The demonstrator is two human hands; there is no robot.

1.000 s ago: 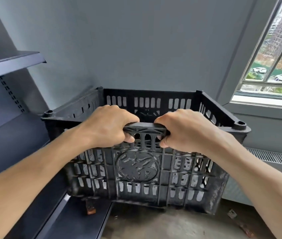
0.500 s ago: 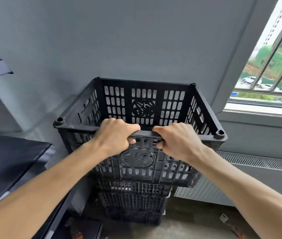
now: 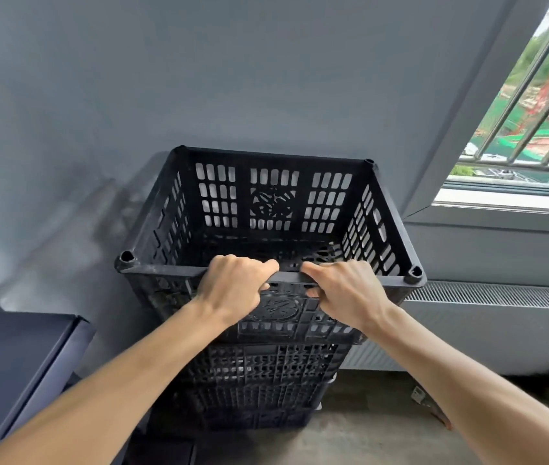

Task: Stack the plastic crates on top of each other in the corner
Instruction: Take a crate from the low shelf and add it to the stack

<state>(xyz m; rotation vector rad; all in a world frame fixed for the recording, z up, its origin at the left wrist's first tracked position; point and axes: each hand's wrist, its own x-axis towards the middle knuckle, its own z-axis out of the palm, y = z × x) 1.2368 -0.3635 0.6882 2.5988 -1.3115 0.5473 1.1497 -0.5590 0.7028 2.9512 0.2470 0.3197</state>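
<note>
Two hands are gripping one rim | your left hand [image 3: 232, 286] and right hand [image 3: 347, 292] are clamping the top crate's [image 3: 273, 203] near edge, side by side | it's sitting on the stacked crates [image 3: 259, 380] directly below your knuckles (against the grey wall [image 3: 199, 78]).

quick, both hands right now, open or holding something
Left hand: closed on the near rim of the top crate.
Right hand: closed on the same near rim, beside the left hand.
</note>
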